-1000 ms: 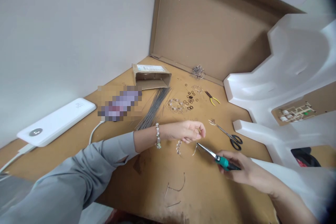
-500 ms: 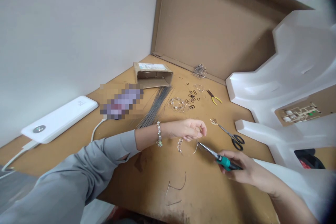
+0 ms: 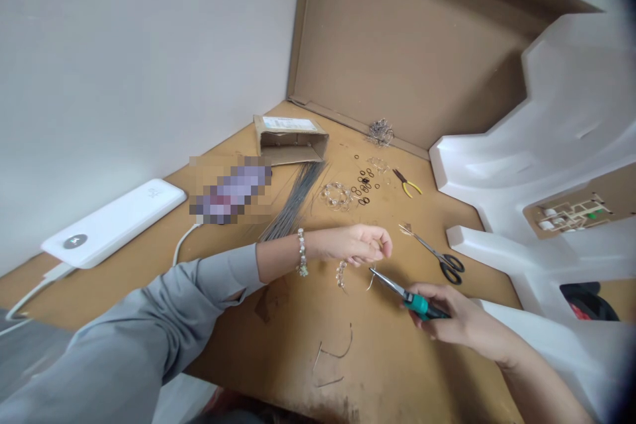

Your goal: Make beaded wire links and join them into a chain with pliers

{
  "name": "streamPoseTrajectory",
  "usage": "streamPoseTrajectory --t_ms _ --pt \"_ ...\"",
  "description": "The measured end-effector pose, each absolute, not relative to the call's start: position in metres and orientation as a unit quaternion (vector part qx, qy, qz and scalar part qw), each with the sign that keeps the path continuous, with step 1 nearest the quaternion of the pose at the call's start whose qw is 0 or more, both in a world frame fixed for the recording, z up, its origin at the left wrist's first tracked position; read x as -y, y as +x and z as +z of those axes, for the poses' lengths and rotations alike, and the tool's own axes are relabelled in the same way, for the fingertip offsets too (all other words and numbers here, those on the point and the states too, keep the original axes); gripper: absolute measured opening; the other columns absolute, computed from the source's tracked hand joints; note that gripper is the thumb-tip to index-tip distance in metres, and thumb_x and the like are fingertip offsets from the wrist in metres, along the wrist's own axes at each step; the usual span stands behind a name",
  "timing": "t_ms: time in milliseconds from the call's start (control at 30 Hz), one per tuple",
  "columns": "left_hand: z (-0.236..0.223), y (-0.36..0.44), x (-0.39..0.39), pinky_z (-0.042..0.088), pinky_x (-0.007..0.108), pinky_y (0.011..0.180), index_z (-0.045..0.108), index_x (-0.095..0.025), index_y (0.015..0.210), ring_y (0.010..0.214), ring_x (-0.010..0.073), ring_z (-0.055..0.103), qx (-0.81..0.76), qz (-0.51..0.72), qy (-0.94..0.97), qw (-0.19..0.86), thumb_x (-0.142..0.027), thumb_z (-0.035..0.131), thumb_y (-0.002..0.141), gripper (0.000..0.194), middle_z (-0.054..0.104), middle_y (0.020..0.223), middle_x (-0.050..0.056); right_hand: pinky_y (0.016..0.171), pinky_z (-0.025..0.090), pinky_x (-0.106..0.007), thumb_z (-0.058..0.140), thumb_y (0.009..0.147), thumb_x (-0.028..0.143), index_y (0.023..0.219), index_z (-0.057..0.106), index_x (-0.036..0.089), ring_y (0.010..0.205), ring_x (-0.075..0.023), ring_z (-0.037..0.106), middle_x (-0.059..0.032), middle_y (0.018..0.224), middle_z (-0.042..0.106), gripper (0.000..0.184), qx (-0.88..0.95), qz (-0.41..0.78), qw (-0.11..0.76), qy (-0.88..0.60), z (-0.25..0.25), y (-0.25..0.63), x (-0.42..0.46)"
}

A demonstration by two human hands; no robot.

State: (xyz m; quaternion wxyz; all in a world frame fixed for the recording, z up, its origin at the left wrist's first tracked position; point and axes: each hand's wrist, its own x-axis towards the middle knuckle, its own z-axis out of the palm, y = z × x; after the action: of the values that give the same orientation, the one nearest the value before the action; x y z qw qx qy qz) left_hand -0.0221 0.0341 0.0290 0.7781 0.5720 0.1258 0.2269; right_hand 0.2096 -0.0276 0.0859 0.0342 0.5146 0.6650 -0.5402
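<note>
My left hand [image 3: 360, 243], with a bead bracelet [image 3: 302, 252] on its wrist, is closed in a pinch above the table's middle. From it hangs a beaded wire [image 3: 340, 275] strung with clear beads. My right hand [image 3: 450, 315] is wrapped round the teal and black handles of long-nose pliers [image 3: 392, 283]. Their jaws point left and meet a thin wire end [image 3: 370, 280] just below my left fingertips. Whether the jaws grip that wire I cannot tell. Bent wire pieces [image 3: 335, 354] lie on the table nearer to me.
Beyond my hands lie a bundle of grey wires [image 3: 295, 202], a beaded wire ring [image 3: 336, 196], several dark rings [image 3: 365, 182] and a wire tangle [image 3: 381, 132]. Yellow-handled pliers [image 3: 408, 184] and black scissors [image 3: 442, 258] are at right. A cardboard box [image 3: 293, 154] and white power bank [image 3: 114, 222] stand left.
My right hand and the long-nose pliers have shifted slightly left, bringing the jaw tips closer under my left fingers. My left hand keeps its pinch and has hardly moved.
</note>
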Motion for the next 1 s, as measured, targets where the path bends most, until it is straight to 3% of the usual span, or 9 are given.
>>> streamPoseTrajectory --t_ms 233,467,1000 --pt "0.0286 -0.0224 -0.0331 0.022 0.018 0.045 0.047 -0.016 0.087 0.045 0.0044 0.026 -0.129 0.230 0.578 0.772 -0.024 0.052 0.082 0.011 0.035 0.055 -0.008 0.055 0.029 -0.023 0.050 0.069 0.014 0.076 0.052 0.017 0.061 -0.0098 0.037 0.0041 0.065 0.042 0.008 -0.694 -0.500 0.025 0.517 0.0813 0.2083 0.0316" --pt "0.0226 -0.0209 -0.0343 0.017 0.017 0.043 0.046 -0.017 0.084 0.044 0.0040 0.021 -0.110 0.282 0.513 0.803 -0.019 0.054 0.077 0.011 0.032 0.054 -0.009 0.069 0.039 -0.027 0.055 0.070 0.023 0.094 0.057 0.017 0.077 -0.0164 0.051 -0.0022 0.082 0.057 0.025 -0.659 -0.569 -0.005 0.492 0.0788 0.2114 0.0324" --pt "0.0283 -0.0209 -0.0320 0.015 0.015 0.041 0.046 -0.017 0.081 0.044 0.0041 0.016 -0.116 0.288 0.455 0.835 -0.020 0.057 0.071 0.015 0.025 0.052 -0.009 0.062 0.037 -0.026 0.059 0.068 0.026 0.093 0.058 0.016 0.068 -0.0140 0.047 -0.0007 0.075 0.053 0.027 -0.636 -0.594 -0.017 0.492 0.0781 0.2040 0.0282"
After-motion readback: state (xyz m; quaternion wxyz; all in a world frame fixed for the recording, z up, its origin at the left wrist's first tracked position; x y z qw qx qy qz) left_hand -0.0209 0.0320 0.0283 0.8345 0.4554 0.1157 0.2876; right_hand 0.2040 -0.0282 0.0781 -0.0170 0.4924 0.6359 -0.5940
